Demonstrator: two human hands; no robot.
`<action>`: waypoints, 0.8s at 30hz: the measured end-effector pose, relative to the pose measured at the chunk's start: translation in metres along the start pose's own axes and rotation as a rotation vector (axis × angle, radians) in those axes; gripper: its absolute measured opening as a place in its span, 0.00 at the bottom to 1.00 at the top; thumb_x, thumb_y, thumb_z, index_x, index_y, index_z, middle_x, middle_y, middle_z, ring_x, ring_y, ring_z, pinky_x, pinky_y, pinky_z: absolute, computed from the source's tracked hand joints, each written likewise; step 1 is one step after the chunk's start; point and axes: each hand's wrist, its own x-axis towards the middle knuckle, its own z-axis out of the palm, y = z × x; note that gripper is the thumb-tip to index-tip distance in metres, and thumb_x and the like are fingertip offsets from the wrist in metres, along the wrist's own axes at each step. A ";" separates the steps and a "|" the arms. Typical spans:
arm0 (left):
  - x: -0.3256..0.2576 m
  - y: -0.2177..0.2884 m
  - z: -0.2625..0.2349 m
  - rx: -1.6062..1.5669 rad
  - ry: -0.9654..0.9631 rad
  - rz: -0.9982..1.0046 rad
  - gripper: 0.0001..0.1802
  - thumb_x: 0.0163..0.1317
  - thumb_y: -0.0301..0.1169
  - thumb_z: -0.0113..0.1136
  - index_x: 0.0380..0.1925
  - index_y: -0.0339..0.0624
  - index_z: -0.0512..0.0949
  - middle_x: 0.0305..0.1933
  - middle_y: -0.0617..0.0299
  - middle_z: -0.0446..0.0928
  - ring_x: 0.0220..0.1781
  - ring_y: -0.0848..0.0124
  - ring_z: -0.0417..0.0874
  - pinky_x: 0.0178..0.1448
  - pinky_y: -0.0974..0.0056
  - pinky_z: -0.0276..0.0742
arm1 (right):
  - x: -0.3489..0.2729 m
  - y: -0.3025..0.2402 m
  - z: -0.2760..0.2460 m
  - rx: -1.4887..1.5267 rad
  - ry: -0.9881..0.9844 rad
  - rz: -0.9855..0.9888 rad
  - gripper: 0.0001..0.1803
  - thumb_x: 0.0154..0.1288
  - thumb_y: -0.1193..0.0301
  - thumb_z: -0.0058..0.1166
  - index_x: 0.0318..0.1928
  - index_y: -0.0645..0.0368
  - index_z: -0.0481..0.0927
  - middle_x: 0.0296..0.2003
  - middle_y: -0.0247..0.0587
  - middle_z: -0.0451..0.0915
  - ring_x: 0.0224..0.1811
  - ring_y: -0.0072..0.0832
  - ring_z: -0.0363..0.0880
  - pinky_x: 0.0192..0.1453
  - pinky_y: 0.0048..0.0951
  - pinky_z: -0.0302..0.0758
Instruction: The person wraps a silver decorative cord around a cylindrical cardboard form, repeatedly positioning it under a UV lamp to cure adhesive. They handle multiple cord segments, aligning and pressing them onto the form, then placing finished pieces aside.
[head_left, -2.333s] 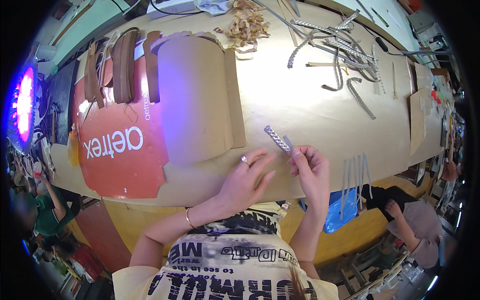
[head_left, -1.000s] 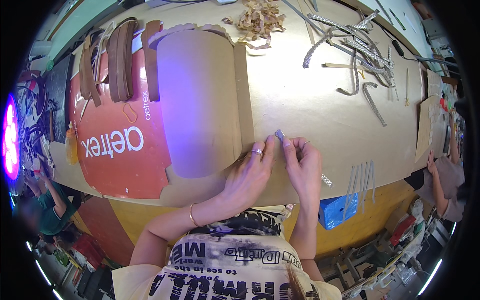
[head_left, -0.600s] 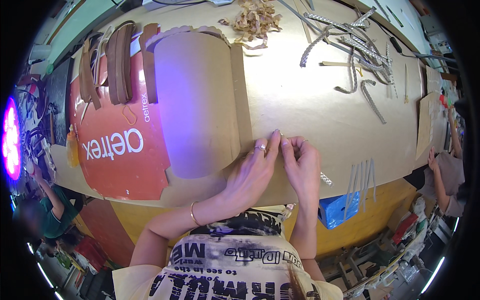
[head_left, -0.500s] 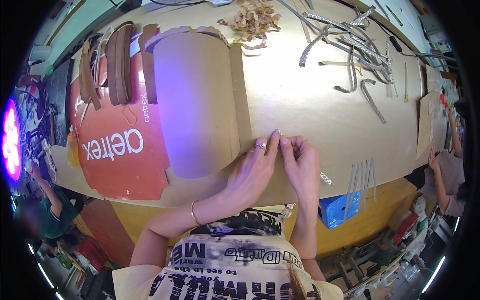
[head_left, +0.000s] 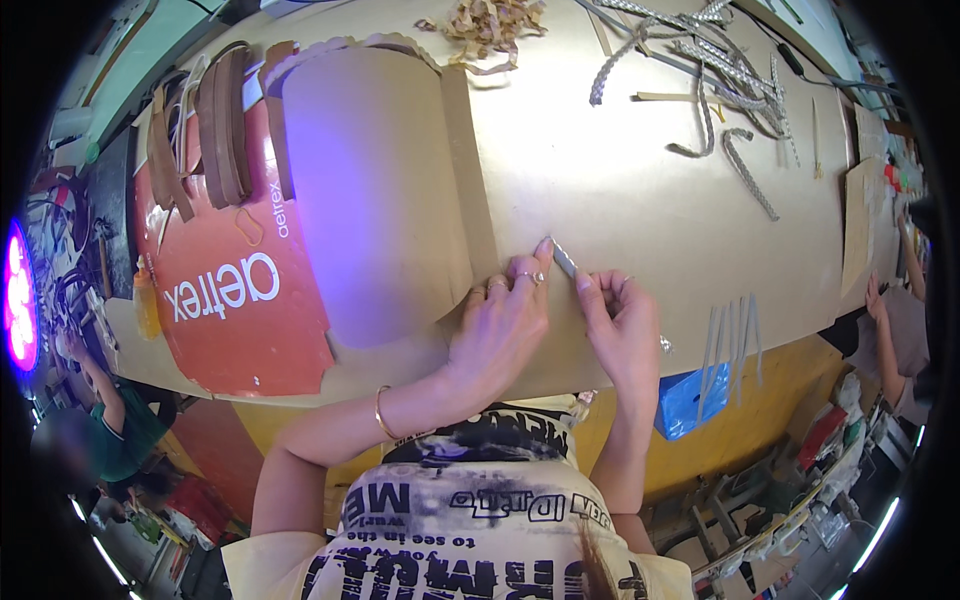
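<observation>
A short silver strip (head_left: 564,260), which looks like one of the braided cords, runs between my two hands above the table covering. At its upper end, the thumb and index finger of my left hand (head_left: 507,315) are closed on it. My right hand (head_left: 622,318) pinches the strip lower down, its other fingers curled in. A silver braided tail pokes out beside the right wrist. Left of my left hand lies a large tan curved panel (head_left: 375,200) with a scalloped top edge. Several loose silver braided cords (head_left: 738,160) are heaped at the far right.
A red cardboard sheet (head_left: 230,330) carries brown strips (head_left: 222,125). Crumpled tan scraps (head_left: 495,28) lie at the back. Thin grey strips (head_left: 735,335) hang over the near edge by a blue box (head_left: 693,400). A yellow bottle (head_left: 146,305) stands at left. Other people sit at both sides.
My hands have drawn apart, so a length of the silver strip now shows between the fingertips. My right hand has shifted right. The whole view has moved slightly.
</observation>
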 end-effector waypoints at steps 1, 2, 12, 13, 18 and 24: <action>0.000 0.000 0.000 0.063 0.006 0.013 0.37 0.57 0.24 0.55 0.70 0.33 0.61 0.41 0.58 0.70 0.37 0.69 0.80 0.41 0.67 0.82 | 0.000 0.001 -0.001 -0.003 0.006 -0.002 0.12 0.67 0.69 0.58 0.32 0.67 0.81 0.15 0.37 0.74 0.17 0.20 0.65 0.23 0.28 0.63; 0.000 -0.001 0.001 0.063 0.014 0.020 0.37 0.57 0.25 0.55 0.70 0.33 0.61 0.41 0.58 0.70 0.37 0.69 0.80 0.41 0.67 0.81 | 0.000 0.001 0.000 -0.006 0.011 -0.005 0.12 0.67 0.69 0.58 0.31 0.67 0.81 0.15 0.37 0.74 0.17 0.20 0.65 0.23 0.28 0.63; 0.001 -0.001 0.001 0.116 0.003 0.051 0.37 0.57 0.25 0.55 0.70 0.32 0.61 0.39 0.59 0.69 0.35 0.69 0.79 0.41 0.67 0.80 | 0.004 0.001 0.001 -0.021 0.024 0.004 0.13 0.66 0.68 0.59 0.30 0.67 0.81 0.13 0.37 0.72 0.15 0.20 0.63 0.22 0.29 0.61; 0.001 -0.001 0.001 0.128 -0.004 0.049 0.37 0.57 0.25 0.55 0.70 0.32 0.61 0.39 0.59 0.69 0.35 0.69 0.79 0.41 0.67 0.80 | 0.004 0.001 0.001 -0.017 0.028 -0.001 0.13 0.66 0.68 0.59 0.30 0.67 0.81 0.13 0.37 0.72 0.14 0.20 0.63 0.22 0.29 0.61; 0.001 -0.001 0.000 0.117 -0.009 0.048 0.38 0.56 0.24 0.56 0.70 0.32 0.61 0.39 0.59 0.69 0.35 0.69 0.79 0.41 0.66 0.80 | 0.003 0.002 0.004 -0.068 0.047 -0.054 0.13 0.66 0.68 0.58 0.29 0.66 0.81 0.12 0.38 0.71 0.13 0.24 0.64 0.22 0.30 0.62; 0.001 -0.002 0.000 0.021 -0.006 0.016 0.37 0.57 0.24 0.55 0.70 0.35 0.62 0.41 0.57 0.70 0.37 0.66 0.81 0.43 0.65 0.81 | 0.002 0.001 0.007 -0.100 0.084 -0.076 0.12 0.66 0.68 0.58 0.29 0.66 0.81 0.12 0.41 0.72 0.13 0.30 0.67 0.22 0.33 0.64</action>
